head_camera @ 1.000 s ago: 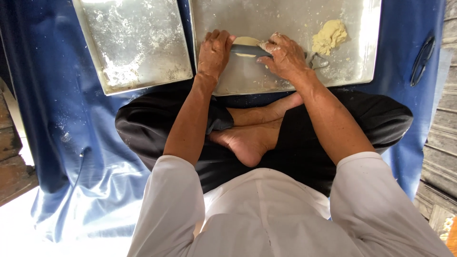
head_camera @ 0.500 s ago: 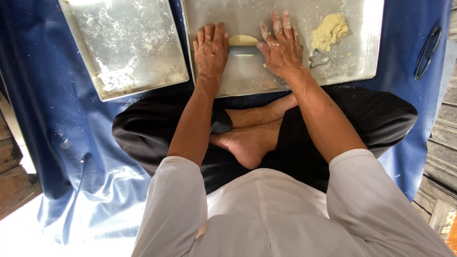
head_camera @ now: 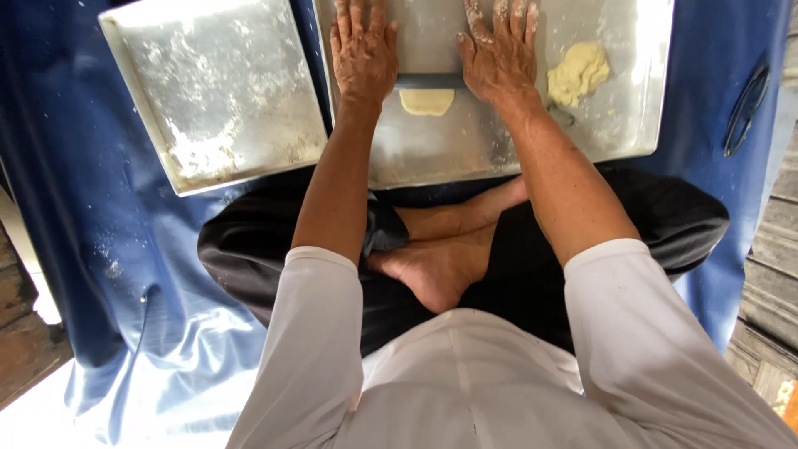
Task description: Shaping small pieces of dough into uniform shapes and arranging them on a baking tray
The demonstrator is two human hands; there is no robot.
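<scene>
I sit cross-legged before a floured metal tray (head_camera: 615, 133). Across it lies a thin grey rolling rod (head_camera: 428, 81), and both my palms press down on its ends. My left hand (head_camera: 363, 50) and my right hand (head_camera: 500, 54) lie flat with fingers stretched forward and apart, dusted with flour. A small flattened piece of pale yellow dough (head_camera: 426, 101) shows just on the near side of the rod, between my wrists. A bigger lump of dough (head_camera: 578, 72) rests on the tray to the right of my right hand.
A second floured metal tray (head_camera: 212, 91) lies tilted to the left on the blue cloth (head_camera: 100, 249). A dark looped tool (head_camera: 744, 108) lies on the cloth at the right. Wooden boards (head_camera: 773, 274) border the right side. My bare foot (head_camera: 436, 266) is in my lap.
Both hands slid forward, away from me, and their fingers went from curled over the rod to flat. The rod rolled forward over the dough, which now shows on its near side.
</scene>
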